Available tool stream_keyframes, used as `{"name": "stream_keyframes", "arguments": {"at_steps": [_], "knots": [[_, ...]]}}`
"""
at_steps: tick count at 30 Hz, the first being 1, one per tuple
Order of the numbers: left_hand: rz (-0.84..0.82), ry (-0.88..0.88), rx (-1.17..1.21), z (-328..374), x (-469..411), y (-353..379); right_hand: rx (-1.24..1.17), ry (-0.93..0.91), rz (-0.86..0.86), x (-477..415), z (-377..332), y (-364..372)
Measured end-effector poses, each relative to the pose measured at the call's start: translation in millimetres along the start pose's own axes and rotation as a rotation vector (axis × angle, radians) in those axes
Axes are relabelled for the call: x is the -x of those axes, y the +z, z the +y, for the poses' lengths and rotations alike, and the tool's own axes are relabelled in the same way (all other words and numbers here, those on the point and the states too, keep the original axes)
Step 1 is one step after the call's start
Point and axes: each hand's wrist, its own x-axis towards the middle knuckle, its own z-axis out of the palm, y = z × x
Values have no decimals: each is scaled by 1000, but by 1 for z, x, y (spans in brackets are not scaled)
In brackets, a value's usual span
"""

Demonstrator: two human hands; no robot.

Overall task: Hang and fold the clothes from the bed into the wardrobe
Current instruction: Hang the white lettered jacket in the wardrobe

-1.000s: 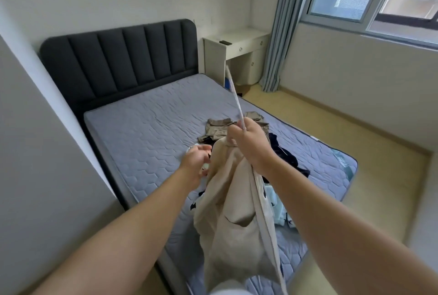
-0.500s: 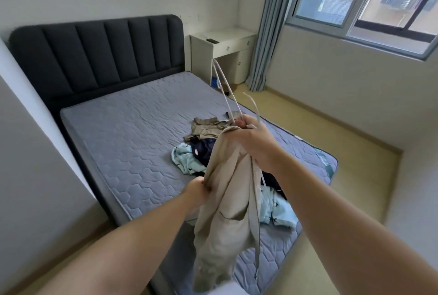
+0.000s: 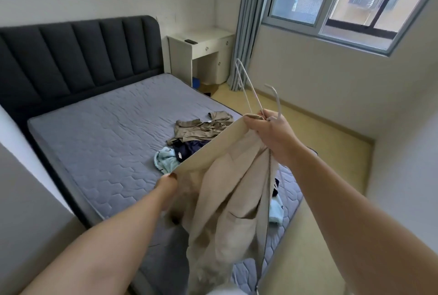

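Observation:
A beige zip-up jacket [image 3: 227, 214] hangs in the air in front of me, over the foot of the bed. My right hand [image 3: 272, 133] grips its upper edge together with a white wire hanger [image 3: 248, 88] that sticks up and away from my fist. My left hand [image 3: 167, 183], lower and to the left, pinches the same edge, which is stretched taut between both hands. On the grey mattress [image 3: 106, 133] behind lie a khaki garment [image 3: 201, 126], a dark navy one [image 3: 189, 147] and a light blue one [image 3: 164, 160].
The dark padded headboard [image 3: 78, 57] stands at the back left. A white desk [image 3: 203, 50] and a grey curtain [image 3: 248, 21] are in the far corner under the window. Yellowish floor [image 3: 320, 147] runs along the bed's right side. A grey panel [image 3: 26, 199] rises at my left.
My left hand has slid out to the left along the jacket's edge, pulling it taut. The hanger in my right hand has tilted further right. The view has shifted right.

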Motion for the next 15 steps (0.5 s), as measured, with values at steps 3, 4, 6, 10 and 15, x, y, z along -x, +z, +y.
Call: {"name": "stream_keyframes", "arguments": {"at_steps": [3,4,6,10,15], "knots": [[57,81,-30,33,-2,-15,101,33,7,-4,16,-11],[66,145,-63,47,0,-20,148,36,21,-7,23,-14],[14,246,-205,81,9,-31,293,36,47,-14,37,-18],[-124,390,-452,143,46,-47,482,50,87,-25,67,-19],[-231,280,-515,159,82,-60,619,136,57,-35,103,-19]]}}
